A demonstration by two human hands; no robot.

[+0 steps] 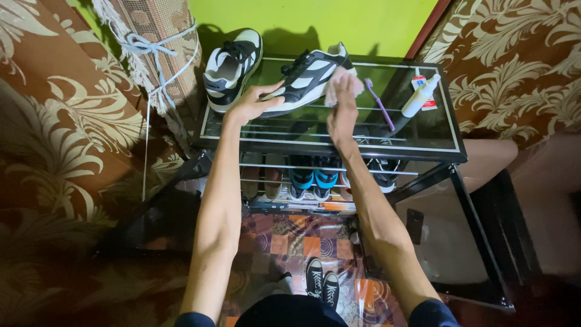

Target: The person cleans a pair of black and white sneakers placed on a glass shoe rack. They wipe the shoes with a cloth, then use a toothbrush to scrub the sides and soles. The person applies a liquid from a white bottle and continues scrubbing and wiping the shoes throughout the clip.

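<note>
A black and white sneaker lies on its side on the glass top of a shoe rack. My left hand grips the sneaker's toe end and steadies it. Pressed against the heel end of the same sneaker is a pale pink cloth, held in my right hand. The matching second sneaker stands tilted against the green wall at the back left of the glass.
A purple toothbrush and a white squeeze bottle lie on the glass to the right. Several pairs of shoes sit on the wire shelf below. A rolled rug tied with cord leans at the left. Black sneakers rest on the patterned floor.
</note>
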